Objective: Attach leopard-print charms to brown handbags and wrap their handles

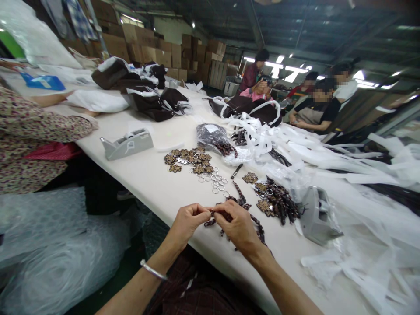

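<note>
My left hand [189, 222] and my right hand [239, 224] meet over the table's near edge, fingertips pinched together. Between them is a short piece of dark brown patterned cord [212, 213], mostly covered by the fingers. More of this cord [260, 228] lies in loose lengths under and beside my right hand. Beyond the hands, silver split rings [215, 180] are scattered next to a pile of flower-shaped, leopard-print pieces [188, 156]. To the right, a heap of cord loops [285, 206] lies together with similar flower pieces [265, 207].
Grey tape dispensers stand at left [128, 143] and right [319, 216]. A plastic bag of dark cords [213, 134] lies mid-table. White strips [315, 151] cover the right side; dark brown bags [147, 105] sit farther back. A person's patterned sleeve [49, 120] reaches in at left.
</note>
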`<state>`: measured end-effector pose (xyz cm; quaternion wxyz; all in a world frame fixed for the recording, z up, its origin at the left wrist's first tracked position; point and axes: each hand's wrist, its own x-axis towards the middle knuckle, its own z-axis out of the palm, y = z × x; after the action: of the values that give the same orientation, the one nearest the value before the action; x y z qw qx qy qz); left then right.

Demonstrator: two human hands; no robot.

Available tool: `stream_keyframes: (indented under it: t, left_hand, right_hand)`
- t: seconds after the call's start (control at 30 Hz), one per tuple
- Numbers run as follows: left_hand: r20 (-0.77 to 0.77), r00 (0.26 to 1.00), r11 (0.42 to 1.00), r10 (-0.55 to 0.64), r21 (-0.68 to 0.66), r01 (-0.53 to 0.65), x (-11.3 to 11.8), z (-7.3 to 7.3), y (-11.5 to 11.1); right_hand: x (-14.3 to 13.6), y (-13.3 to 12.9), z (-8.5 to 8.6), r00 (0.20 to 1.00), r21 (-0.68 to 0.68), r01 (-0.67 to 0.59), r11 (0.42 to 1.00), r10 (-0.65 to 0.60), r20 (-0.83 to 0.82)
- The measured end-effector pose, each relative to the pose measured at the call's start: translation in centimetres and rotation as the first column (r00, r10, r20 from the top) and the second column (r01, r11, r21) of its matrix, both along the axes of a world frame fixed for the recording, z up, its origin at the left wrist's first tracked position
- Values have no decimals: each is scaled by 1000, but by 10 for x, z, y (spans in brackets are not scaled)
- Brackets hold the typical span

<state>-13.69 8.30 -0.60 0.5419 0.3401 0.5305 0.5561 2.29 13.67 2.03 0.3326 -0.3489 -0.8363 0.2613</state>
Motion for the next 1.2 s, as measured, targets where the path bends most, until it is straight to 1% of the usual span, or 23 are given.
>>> stream_keyframes:
  t: [0.1, 0.2, 0.3, 0.37, 0.5, 0.53, 0.6, 0.7, 0.83, 0.9, 0.97, 1.07, 1.13, 1.2]
  left_hand:
    - [-44, 999, 999, -31, 33, 32, 0, 0, 0]
    - [-158, 986, 996, -60, 54, 69, 0, 2, -1]
    - [-281, 958, 996, -61, 52, 78, 0, 4, -4]
    - [-332, 941, 996, -59, 45, 79, 0, 6, -6]
    - [-389, 919, 994, -71, 47, 96, 4, 10, -9]
    - [-408, 910, 994, -74, 45, 100, 5, 11, -10]
    - [-441, 894, 993, -83, 36, 111, 8, 13, -11]
    - [-413, 902, 989, -126, 14, 145, 12, 10, -10]
    - [-332, 929, 986, -162, -28, 162, 11, -3, -7]
    - [-294, 941, 986, -168, -46, 162, 9, -11, -5]
    - [-238, 955, 984, -177, -59, 167, 7, -15, -3]
    - [-234, 951, 979, -203, -72, 191, 6, -13, -3]
    - [-274, 935, 975, -223, -62, 214, 6, -9, -3]
    - [-280, 931, 972, -235, -48, 231, 7, -6, -3]
  right_hand:
    - [3, -1, -1, 1000, 51, -29, 998, 29, -1]
    - [7, 0, -4, 996, 115, -92, 989, 93, -9]
    - [8, 1, -6, 991, 155, -133, 979, 130, 29]
    - [8, 1, -6, 992, 144, -119, 982, 112, 61]
    - [7, -2, -2, 998, 82, -8, 997, 3, 60]
    - [8, -3, -2, 998, 67, -10, 998, 6, 64]
    - [12, -2, -2, 994, 34, -73, 997, 70, 90]
    - [20, 1, -3, 977, -27, -176, 984, 178, 113]
    - [28, 4, -8, 971, -131, -219, 967, 230, 68]
    - [29, 4, -10, 969, -135, -232, 963, 241, 53]
    - [28, 2, -13, 973, -100, -220, 970, 225, 47]
    - [27, -1, -15, 982, -55, -186, 981, 187, 21]
    - [28, -1, -16, 980, -43, -200, 979, 201, 7]
    - [30, -1, -17, 971, -34, -238, 971, 239, 7]
